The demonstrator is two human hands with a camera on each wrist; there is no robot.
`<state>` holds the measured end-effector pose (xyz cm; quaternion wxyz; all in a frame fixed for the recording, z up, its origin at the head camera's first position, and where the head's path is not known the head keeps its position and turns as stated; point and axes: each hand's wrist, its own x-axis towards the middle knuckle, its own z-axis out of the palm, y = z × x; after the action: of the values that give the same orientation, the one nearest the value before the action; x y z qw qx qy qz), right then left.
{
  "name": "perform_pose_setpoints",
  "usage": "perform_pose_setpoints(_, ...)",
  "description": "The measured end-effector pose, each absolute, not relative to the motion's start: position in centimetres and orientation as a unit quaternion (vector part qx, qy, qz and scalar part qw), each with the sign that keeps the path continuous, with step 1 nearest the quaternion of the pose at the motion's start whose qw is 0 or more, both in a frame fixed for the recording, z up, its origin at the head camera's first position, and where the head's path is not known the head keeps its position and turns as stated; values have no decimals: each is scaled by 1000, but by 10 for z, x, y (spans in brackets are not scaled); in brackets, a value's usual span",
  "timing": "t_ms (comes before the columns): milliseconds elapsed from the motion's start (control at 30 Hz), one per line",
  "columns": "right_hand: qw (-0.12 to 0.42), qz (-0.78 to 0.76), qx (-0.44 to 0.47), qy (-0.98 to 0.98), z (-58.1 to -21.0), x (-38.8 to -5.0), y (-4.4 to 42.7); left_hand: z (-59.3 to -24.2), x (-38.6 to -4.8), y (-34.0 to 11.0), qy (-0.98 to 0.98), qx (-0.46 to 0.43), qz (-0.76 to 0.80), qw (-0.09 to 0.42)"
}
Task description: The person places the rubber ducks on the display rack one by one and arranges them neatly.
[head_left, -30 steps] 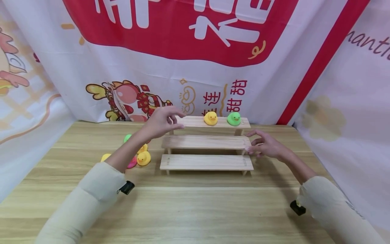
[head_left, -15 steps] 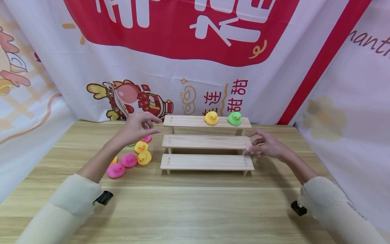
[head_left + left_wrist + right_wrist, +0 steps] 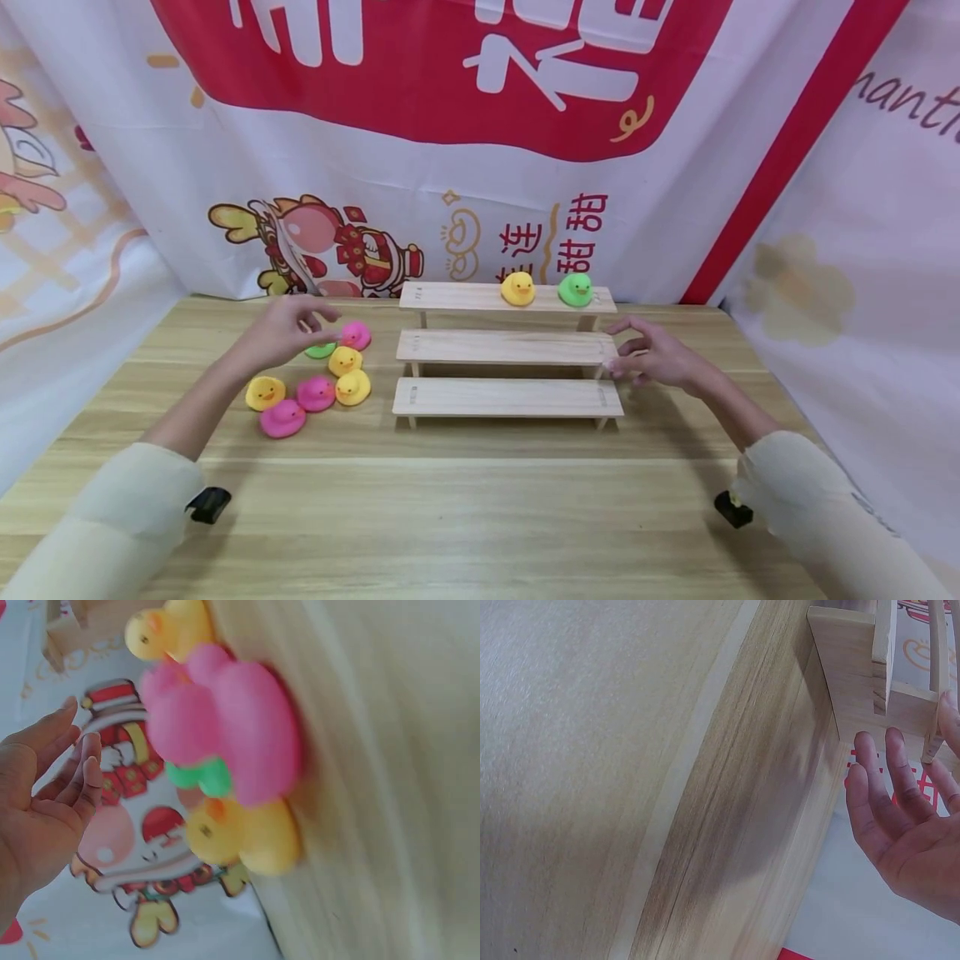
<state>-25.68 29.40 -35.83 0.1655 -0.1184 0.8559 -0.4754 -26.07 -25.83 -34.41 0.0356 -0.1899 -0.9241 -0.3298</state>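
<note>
My left hand, fingers relaxed and holding nothing, hovers over the left group of rubber ducks. Right by its fingertips are a pink duck and a partly hidden green duck. Below these sit two yellow ducks, one being the front yellow duck, and more pink ones. My right hand holds the right end of the middle step of a three-step wooden stand, thumb at the front edge and index finger at the back; its other fingers are loose. A yellow duck and a green duck stand on the top step.
The wood-grain table reaches back to a white and red printed cloth. Similar cloth hangs at both sides. A front-left pink duck and a far-left yellow duck lie farthest from the stand.
My left hand has moved left and down from the top step's left end to the duck group, uncovering more ducks. The right hand stays at the stand.
</note>
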Motion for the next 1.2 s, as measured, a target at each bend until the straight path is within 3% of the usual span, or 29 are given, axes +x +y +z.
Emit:
perform_pose_setpoints(400, 165, -476, -116, 856, -360, -258, 294, -364, -245, -317, -944, -176, -278, 16)
perform_pose_setpoints(600, 164, -474, -116, 857, -360, -258, 295, -369, -238, -337, -943, -186, -276, -18)
perform_pose_setpoints(1200, 164, -477, -120, 855, -360, -258, 295, -371, -231, -360, -940, -172, -276, -103)
